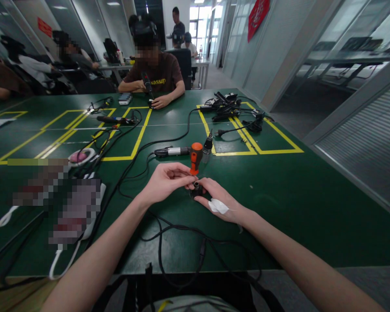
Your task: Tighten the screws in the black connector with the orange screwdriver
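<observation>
My right hand (219, 197), with a white patch stuck on its back, grips a small black round part (197, 191) with a metal ring on top, low over the table. The fingers of my left hand (169, 180) are pinched together at the top of that part; what they hold, if anything, is too small to make out. Just beyond my fingertips an orange and black screwdriver (196, 157) stands with its handle up, its lower end hidden. A black and silver electric screwdriver (172, 151) lies behind my left hand. Beside the handle stands a dark pointed tool (208, 143).
Black cables (169, 227) loop over the green table (295, 208) near its front edge. Two blurred phone-like devices (76, 212) lie at left. A heap of black adapters and cords (222, 106) lies far right. Across the table a person (154, 73) works with another driver.
</observation>
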Available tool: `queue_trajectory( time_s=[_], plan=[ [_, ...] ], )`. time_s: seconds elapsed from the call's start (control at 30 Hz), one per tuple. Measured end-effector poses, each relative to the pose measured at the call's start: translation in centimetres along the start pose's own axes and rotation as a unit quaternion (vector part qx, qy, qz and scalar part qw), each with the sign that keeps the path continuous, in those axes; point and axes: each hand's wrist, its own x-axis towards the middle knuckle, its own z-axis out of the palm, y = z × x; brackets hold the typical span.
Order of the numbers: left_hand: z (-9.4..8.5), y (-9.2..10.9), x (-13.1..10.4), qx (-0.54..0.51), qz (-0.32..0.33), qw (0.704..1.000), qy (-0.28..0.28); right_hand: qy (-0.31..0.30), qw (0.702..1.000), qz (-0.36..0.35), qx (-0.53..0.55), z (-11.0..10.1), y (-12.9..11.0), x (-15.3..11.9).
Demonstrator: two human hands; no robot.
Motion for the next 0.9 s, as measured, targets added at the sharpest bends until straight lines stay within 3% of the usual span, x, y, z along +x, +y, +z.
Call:
queue_trajectory(
  time_s=[0.27, 0.5, 0.77, 0.9],
  plan=[
    [0.05, -0.41, 0.17, -0.004, 0.019, 1.000, 0.008, -0.001, 1.000, 0.002, -0.001, -0.04, 0.02, 0.03],
    [0.41, -0.41, 0.02, -0.015, -0.016, 0.999, 0.026, 0.000, 1.000, -0.005, 0.001, 0.07, 0.15, 0.04],
    [-0.36, 0.18, 0.07, 0.008, 0.014, 0.999, -0.029, -0.005, 1.000, -0.004, -0.006, -0.03, 0.09, 0.07],
    [-0.43, -0.04, 0.13, 0.010, 0.006, 1.000, -0.029, 0.001, 1.000, -0.007, -0.007, 0.04, 0.11, 0.05]
  ],
)
